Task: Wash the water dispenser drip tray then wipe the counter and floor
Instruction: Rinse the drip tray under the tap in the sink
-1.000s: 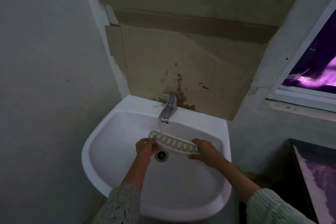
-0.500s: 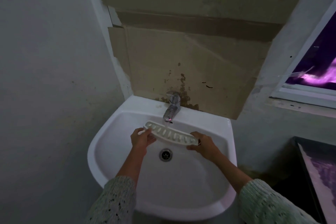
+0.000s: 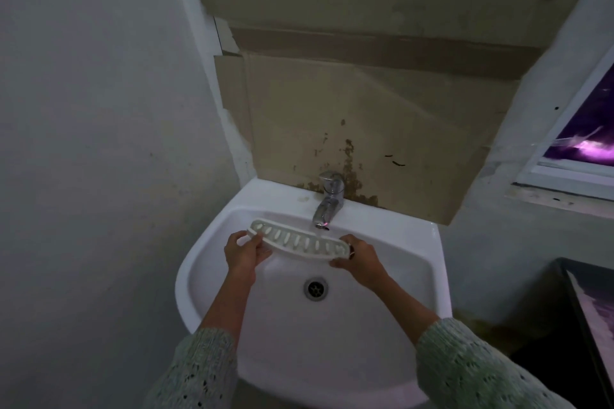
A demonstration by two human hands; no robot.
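A: Where was the drip tray [image 3: 299, 241]?

B: Over the sink [image 3: 428, 272], held up in the air, under the tap [image 3: 327, 206]. Long axis ran left to right across the basin, left end a bit further back and higher, right end nearer the person.

A: Who had it?

B: Both. Left hand [image 3: 246, 251] wrapped its fingers [image 3: 254, 241] round the left end, thumb on the slotted top. Right hand [image 3: 360, 257] pinched the right end, fingers closed on the edge. Neither hand was nearer than the other; each sat at its own end, tray between them.

A: Water?

B: A thin stream fell from the spout and landed on the right part of the tray, just beside the right hand. The left stretch lay out of the stream.

A: So what did the next move hang on?

B: My guess: sliding the tray along its own length, to the person's right, so the left slots came under the water. Drain [image 3: 315, 289] sat below the middle, so runoff would go down fine.

A: Task progress?

B: Early, I'd say. Rinsing only; no cloth, worktop or floor in sight.
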